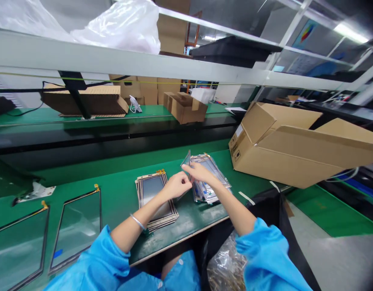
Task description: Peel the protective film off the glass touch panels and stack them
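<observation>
My right hand (199, 173) grips a thin glass touch panel (186, 158), tilted up and seen nearly edge-on. My left hand (177, 185) is closed in a pinch beside that panel; whatever its fingertips hold is hidden. Under my left forearm lies a stack of framed touch panels (150, 189) with orange flex tails at the top. A second stack of panels (211, 169), shinier and less evenly piled, lies beneath my right wrist.
Two dark-edged glass panels, one nearer (80, 228) and one farther left (21, 246), lie on the green bench (116, 194). An open carton (283, 149) stands at right. A black bag (277, 226) holding clear plastic hangs below the edge. A small box (186, 108) sits behind.
</observation>
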A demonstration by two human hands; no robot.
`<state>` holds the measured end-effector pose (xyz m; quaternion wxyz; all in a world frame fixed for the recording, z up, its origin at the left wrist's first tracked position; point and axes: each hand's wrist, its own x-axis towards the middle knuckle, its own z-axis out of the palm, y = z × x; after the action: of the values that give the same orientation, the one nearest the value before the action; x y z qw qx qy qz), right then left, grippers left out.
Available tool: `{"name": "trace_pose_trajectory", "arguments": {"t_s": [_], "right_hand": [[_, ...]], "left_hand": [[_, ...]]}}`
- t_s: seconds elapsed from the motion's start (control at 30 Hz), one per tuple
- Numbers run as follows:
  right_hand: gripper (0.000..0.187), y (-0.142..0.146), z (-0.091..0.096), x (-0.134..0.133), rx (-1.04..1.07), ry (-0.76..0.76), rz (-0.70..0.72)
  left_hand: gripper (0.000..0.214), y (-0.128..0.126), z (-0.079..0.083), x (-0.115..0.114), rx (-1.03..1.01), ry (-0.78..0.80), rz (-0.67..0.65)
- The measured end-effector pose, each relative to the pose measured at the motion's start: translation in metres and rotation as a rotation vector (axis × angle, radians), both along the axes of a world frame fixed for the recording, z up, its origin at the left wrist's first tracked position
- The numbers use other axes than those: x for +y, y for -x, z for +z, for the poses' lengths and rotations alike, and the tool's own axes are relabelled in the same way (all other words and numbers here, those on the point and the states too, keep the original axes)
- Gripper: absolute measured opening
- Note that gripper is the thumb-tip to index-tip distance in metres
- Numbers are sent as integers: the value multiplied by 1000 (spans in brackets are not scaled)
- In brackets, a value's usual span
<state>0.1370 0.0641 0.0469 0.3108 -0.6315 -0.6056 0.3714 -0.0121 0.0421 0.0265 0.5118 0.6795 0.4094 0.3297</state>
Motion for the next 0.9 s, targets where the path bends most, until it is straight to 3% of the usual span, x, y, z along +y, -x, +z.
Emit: {"name": "trace_pose_trajectory", "arguments": {"t_s": [0.1,0.17,0.23,0.4,0.47,0.53,0.6,0.7,0.77,0.9], "right_hand": [[11,8,10,9,67,26,23],[12,1,17,-1,134,0,25],[26,-4,20,-21,197,-39,20],[51,16,0,-83,301,-57,52],[52,32,-8,-106,189,-200,44],[42,47,-9,-126,-74,-479,63],[30,60,-5,-145,-290,-720,249],[27,76,2,-166,-366,-860,619],[27,84,4,-174,-368,-897,704],[8,91,3,-175,-334,-892,742]], "left_hand": [[14,7,2,-6,-104,-4,93],[35,22,5,-11,-207,32,199],[53,40,7,-21,-316,133,260],[56,62,12,-75,-642,515,138],[56,65,15,-96,-902,683,80],[55,70,16,-111,-1109,799,91],[54,77,16,-119,-1162,859,168],[51,88,16,-124,-1175,904,247],[51,92,15,-126,-1193,921,250],[51,96,14,-129,-1224,951,267]]}}
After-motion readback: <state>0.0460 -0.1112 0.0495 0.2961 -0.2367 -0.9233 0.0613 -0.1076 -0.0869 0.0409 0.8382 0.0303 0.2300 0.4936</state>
